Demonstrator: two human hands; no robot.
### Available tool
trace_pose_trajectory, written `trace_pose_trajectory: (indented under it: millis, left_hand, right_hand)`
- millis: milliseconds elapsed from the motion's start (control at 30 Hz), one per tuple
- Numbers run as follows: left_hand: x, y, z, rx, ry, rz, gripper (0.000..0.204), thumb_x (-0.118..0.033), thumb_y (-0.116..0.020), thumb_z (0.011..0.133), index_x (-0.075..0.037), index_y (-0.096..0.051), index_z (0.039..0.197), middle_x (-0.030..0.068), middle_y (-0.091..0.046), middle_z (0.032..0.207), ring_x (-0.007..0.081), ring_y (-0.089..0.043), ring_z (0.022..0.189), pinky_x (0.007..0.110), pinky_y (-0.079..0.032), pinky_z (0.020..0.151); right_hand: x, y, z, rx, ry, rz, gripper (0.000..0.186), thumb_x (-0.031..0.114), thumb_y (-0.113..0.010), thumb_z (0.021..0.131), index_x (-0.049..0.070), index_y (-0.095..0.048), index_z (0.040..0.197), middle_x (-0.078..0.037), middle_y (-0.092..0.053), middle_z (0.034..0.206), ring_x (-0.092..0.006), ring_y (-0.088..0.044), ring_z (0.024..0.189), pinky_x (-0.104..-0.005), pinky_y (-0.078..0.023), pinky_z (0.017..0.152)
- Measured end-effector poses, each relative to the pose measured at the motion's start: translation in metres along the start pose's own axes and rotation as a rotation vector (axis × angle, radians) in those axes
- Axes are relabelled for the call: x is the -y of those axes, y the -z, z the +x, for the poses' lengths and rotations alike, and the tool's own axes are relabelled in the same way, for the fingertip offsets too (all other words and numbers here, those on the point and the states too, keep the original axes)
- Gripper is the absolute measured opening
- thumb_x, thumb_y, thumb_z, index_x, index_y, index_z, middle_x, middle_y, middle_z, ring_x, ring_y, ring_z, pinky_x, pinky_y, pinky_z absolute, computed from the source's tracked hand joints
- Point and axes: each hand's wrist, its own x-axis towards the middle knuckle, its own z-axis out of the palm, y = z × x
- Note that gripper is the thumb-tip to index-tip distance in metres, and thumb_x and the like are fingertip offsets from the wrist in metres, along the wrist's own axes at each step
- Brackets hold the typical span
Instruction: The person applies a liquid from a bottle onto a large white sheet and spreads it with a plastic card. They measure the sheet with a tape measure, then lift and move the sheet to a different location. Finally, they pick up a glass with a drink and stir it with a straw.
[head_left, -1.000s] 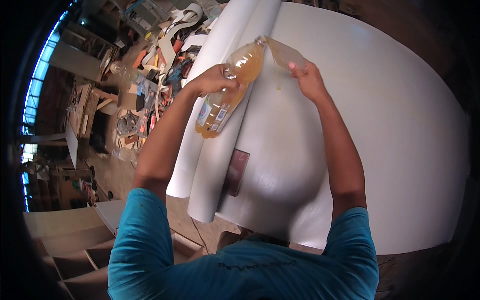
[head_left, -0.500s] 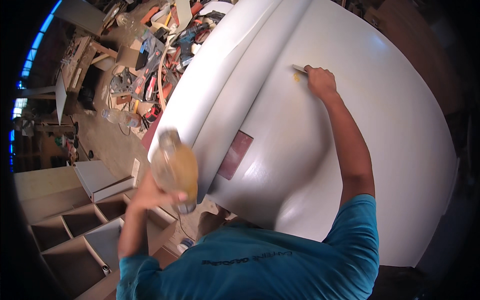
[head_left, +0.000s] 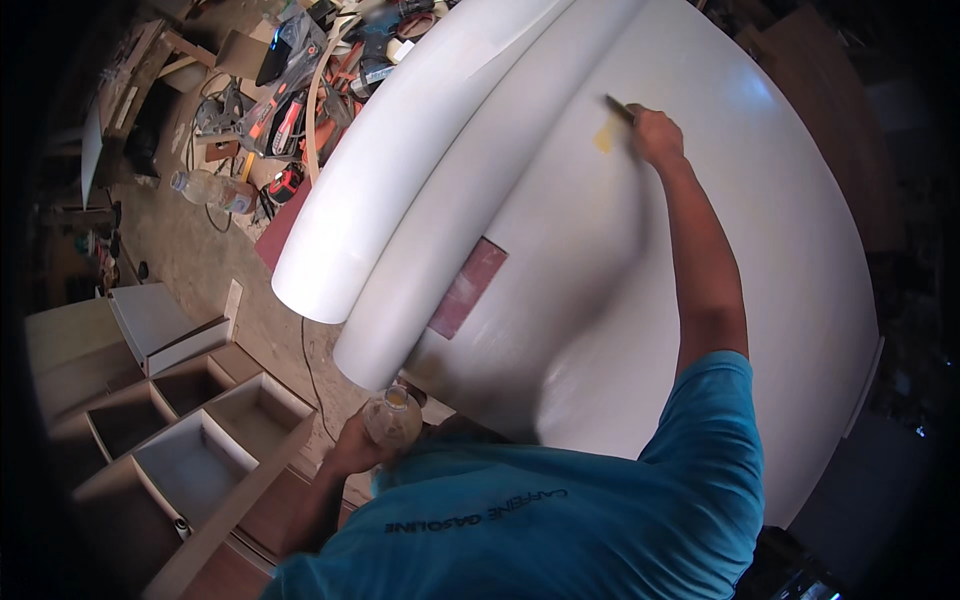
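Note:
My left hand [head_left: 352, 447] is wrapped round a clear plastic bottle [head_left: 394, 418], held with its open mouth up beside the lower end of the rolled sheet. Up at the far part of a broad white sheet [head_left: 760, 260], my right hand [head_left: 657, 137] grips a thin flat spreader [head_left: 619, 108]. Its blade looks dark and is slightly blurred. Just below the blade lies a patch of yellow glue-like liquid [head_left: 605, 134] on the sheet. Whether the blade touches the surface I cannot tell.
The sheet's left side curls into long white rolls [head_left: 400, 160]. A reddish-brown rectangular piece [head_left: 468, 288] lies beside them. On the floor at left are a plastic bottle [head_left: 215, 190], a tape measure [head_left: 285, 182] and piled tools [head_left: 290, 120]. A wooden compartment frame [head_left: 210, 450] stands lower left.
The bottle, tipped over and raised before, is now lower, upright and closer to my body. My right hand has shifted slightly with the spreader, and the yellow patch is larger.

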Motion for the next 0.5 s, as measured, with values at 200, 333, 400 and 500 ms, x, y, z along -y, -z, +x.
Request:
trace_pose_trajectory:
  millis: [200, 333, 400, 500]
  left_hand:
    - [0.012, 0.005, 0.008, 0.088, -0.059, 0.055, 0.081, -0.015, -0.084, 0.068, -0.007, -0.049, 0.140, 0.0146, -0.064, 0.129, 0.0271, -0.062, 0.120, 0.038, -0.048, 0.103]
    - [-0.032, -0.013, 0.047, 0.207, -0.167, 0.168, 0.091, -0.016, -0.084, 0.066, -0.011, -0.042, 0.147, 0.0172, -0.060, 0.134, 0.0321, -0.059, 0.125, 0.041, -0.045, 0.107]
    - [-0.040, -0.025, 0.062, 0.255, -0.227, 0.185, 0.098, -0.017, -0.084, 0.066, -0.012, -0.035, 0.151, 0.0187, -0.056, 0.138, 0.0340, -0.056, 0.128, 0.042, -0.043, 0.109]
    - [-0.063, -0.031, 0.084, 0.286, -0.290, 0.286, 0.107, -0.019, -0.084, 0.066, -0.010, -0.025, 0.155, 0.0207, -0.048, 0.146, 0.0357, -0.049, 0.135, 0.043, -0.040, 0.112]
  right_hand:
    - [0.015, 0.017, 0.010, 0.031, -0.081, -0.054, 0.048, 0.008, -0.046, 0.090, 0.022, -0.061, 0.134, -0.016, -0.071, 0.114, -0.0321, -0.068, 0.107, -0.0438, -0.053, 0.095]
    - [0.004, -0.012, 0.000, 0.081, -0.002, -0.050, 0.046, 0.009, -0.045, 0.093, 0.021, -0.062, 0.134, -0.015, -0.071, 0.111, -0.0317, -0.068, 0.103, -0.0432, -0.054, 0.092]
    - [0.019, -0.004, -0.027, 0.130, 0.062, -0.064, 0.044, 0.010, -0.044, 0.095, 0.020, -0.062, 0.133, -0.014, -0.072, 0.109, -0.0319, -0.069, 0.100, -0.0434, -0.054, 0.090]
    - [0.026, 0.000, -0.049, 0.175, 0.106, -0.033, 0.041, 0.011, -0.044, 0.097, 0.019, -0.064, 0.131, -0.014, -0.072, 0.105, -0.0323, -0.069, 0.096, -0.0441, -0.054, 0.088]
